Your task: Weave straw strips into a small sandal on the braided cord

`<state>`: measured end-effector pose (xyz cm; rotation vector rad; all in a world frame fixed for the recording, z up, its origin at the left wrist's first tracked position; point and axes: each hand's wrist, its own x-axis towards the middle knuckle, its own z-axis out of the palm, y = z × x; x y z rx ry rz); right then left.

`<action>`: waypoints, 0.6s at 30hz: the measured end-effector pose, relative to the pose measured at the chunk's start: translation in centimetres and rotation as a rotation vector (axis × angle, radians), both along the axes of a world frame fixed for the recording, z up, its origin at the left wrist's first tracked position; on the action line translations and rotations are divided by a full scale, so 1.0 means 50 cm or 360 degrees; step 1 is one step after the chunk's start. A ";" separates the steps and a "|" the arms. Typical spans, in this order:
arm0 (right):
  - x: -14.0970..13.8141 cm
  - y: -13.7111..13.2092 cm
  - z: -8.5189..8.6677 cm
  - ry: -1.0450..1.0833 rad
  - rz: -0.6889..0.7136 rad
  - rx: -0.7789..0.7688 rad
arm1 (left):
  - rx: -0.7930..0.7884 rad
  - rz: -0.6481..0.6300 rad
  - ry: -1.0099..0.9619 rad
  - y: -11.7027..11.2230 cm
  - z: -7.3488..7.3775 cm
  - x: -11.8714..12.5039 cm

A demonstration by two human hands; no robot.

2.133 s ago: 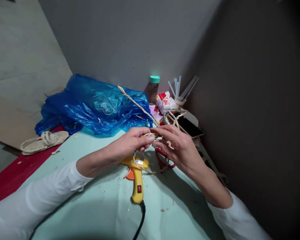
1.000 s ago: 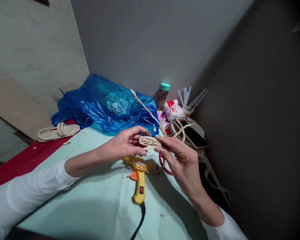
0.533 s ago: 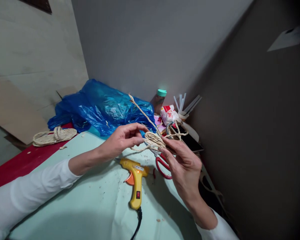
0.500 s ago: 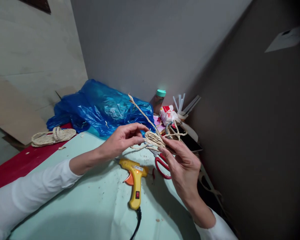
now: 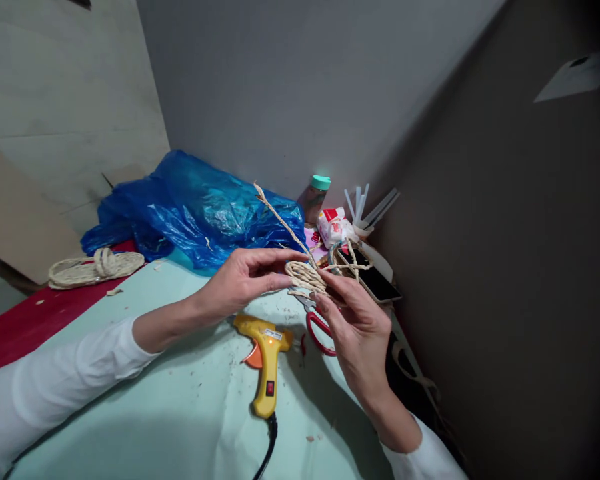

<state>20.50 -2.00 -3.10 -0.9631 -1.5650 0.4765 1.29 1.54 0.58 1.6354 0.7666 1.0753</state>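
Observation:
A flat oval coil of pale braided straw cord (image 5: 304,275) is held up above the table between both hands. My right hand (image 5: 356,320) grips its right end between thumb and fingers. Round the left end, my left hand (image 5: 253,277) has closed with its fingers along the top and its thumb at the lower edge. One loose cord end sticks up and leftward from the coil, and another stretch loops off to the right. Below the hands, a yellow glue gun (image 5: 265,360) lies on the table, its switch red. Red-handled scissors (image 5: 321,333) lie partly behind my right hand.
A finished-looking woven straw slipper (image 5: 97,267) rests on red cloth (image 5: 55,310) at the left. Behind are a blue plastic bag (image 5: 195,207), a jar with a green lid (image 5: 320,183), a tissue pack (image 5: 334,227), glue sticks (image 5: 363,203) and a dark phone-like slab (image 5: 380,283).
My left fingers have straightened and moved onto the coil's left end, over its top. The loose strand at its lower left is now drawn in. My right hand keeps its grip.

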 end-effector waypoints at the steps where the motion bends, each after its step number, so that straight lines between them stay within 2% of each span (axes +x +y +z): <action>1: 0.000 0.000 0.001 0.0005 0.0024 -0.0028 | 0.0016 0.0011 0.0017 -0.001 0.001 0.000; 5: 0.000 0.000 0.003 0.0052 0.0096 -0.0104 | 0.0063 0.0064 0.0069 -0.003 0.004 -0.001; 11: -0.005 0.001 -0.002 0.0115 0.0085 -0.0232 | 0.0165 0.0191 0.0188 -0.004 0.002 -0.001; 18: -0.005 0.001 -0.009 0.0152 0.0098 -0.0309 | 0.0112 0.0102 0.0176 -0.004 0.003 -0.001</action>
